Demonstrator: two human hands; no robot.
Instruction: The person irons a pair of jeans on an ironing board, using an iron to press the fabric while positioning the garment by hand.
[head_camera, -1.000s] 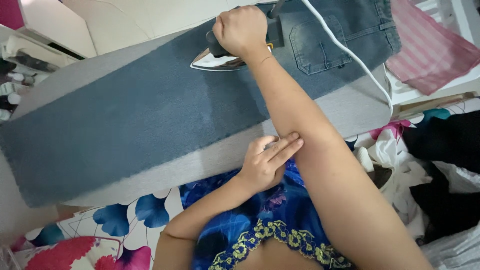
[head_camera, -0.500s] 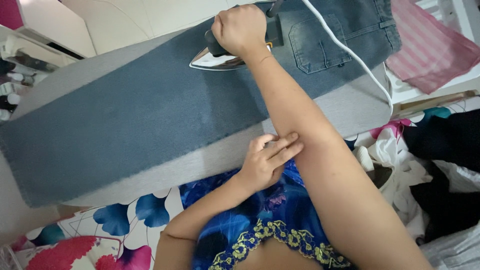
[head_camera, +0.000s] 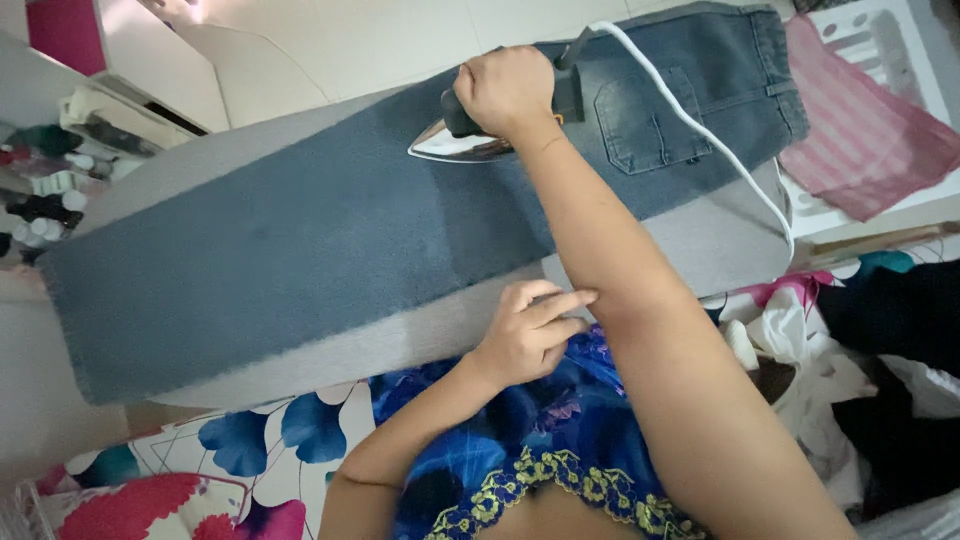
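Gripping and half hiding the iron (head_camera: 470, 135) on jeans (head_camera: 300, 250), right hand (head_camera: 505, 90); left hand (head_camera: 525, 335) empty, loosely curled.

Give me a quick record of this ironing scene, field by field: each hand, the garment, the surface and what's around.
right hand: closed on the black handle of the silver-soled iron
left hand: fingertips touching the right forearm, at the board's near edge
garment: blue denim jeans laid flat, back pocket showing
surface: grey padded ironing board
cord: white cable trailing right
nearby: pink striped cloth
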